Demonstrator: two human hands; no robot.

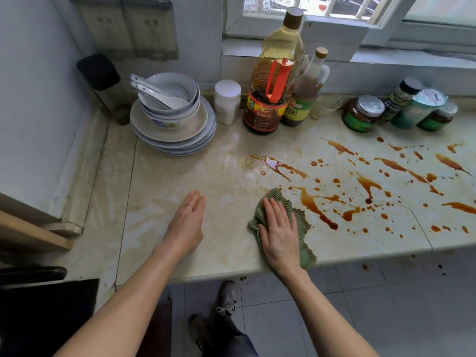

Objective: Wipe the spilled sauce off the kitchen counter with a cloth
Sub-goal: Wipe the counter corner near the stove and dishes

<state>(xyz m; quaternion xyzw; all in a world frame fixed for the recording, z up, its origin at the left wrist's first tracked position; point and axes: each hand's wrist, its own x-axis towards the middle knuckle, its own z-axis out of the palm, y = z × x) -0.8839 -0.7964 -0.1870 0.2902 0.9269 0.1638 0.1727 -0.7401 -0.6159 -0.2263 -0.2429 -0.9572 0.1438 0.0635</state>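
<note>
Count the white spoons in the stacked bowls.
2. Both lie in the top bowl of the stack, handles pointing left: one spoon behind, the other spoon nearer. More may be hidden beneath.

Two pale blue painted walls [33,99] meet behind the back left corner of the cream marbled counter [167,181]. Above its back edge a white-framed barred window [342,24] lets in daylight; below its front edge lies a light grey tiled floor [360,318].

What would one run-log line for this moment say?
right hand: flat on green cloth | left hand: empty, on counter | sauce: mostly unwiped, right of cloth
</note>
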